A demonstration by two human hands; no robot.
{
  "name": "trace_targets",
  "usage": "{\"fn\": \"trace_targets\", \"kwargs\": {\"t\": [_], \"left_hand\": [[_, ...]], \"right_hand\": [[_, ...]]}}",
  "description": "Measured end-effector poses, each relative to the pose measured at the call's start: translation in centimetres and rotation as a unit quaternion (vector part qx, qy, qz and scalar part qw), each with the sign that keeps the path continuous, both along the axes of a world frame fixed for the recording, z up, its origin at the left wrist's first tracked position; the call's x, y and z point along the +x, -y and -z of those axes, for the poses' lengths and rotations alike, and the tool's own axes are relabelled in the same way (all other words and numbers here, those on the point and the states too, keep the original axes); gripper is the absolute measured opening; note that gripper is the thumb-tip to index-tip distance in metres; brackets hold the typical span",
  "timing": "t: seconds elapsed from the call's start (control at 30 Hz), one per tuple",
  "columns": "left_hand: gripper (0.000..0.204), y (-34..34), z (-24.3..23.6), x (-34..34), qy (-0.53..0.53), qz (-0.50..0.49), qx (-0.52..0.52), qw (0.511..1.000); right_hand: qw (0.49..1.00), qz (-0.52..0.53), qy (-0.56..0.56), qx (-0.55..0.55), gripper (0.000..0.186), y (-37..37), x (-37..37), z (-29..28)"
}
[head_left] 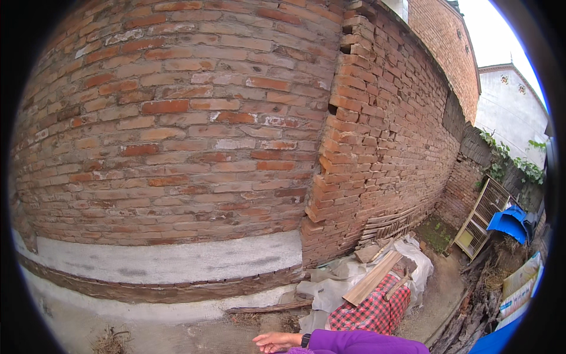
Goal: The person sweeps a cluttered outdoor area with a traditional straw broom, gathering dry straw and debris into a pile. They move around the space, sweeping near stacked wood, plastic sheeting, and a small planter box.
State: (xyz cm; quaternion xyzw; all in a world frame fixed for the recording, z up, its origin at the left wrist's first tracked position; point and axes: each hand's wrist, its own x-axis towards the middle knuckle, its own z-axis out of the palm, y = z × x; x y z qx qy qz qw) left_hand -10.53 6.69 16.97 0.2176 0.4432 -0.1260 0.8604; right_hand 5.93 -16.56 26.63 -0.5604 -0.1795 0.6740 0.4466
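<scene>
In the head view, cannot see the left hand, nor tell spread from pinching at the right hand (275,341), clipped by the lower edge. With room over the ground (194,334) leftward; with checked cloth (368,314) just beyond the sleeve (371,342), under a plank (374,278) along the upper left edge. Pointing leftward.

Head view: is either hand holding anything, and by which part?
Cannot be told for certain: nothing shows in the right hand, cropped by the lower edge; the left hand is unseen.
</scene>
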Motion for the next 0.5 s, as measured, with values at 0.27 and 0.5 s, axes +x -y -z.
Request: {"fn": "trace_targets", "kwargs": {"t": [0.27, 0.5], "left_hand": [[0.017, -1.0, 2.2, -4.6, -0.011, -0.059, -0.004, 0.998], [0.014, 0.8, 5.9, -16.4, -0.031, -0.17, -0.005, 0.985]], "right_hand": [[0.998, 0.025, -0.051, -0.04, 0.059, -1.2, -1.4, -3.1], [0.998, 0.032, -0.026, -0.048, 0.063, -2.6, -3.2, -5.5]]}}
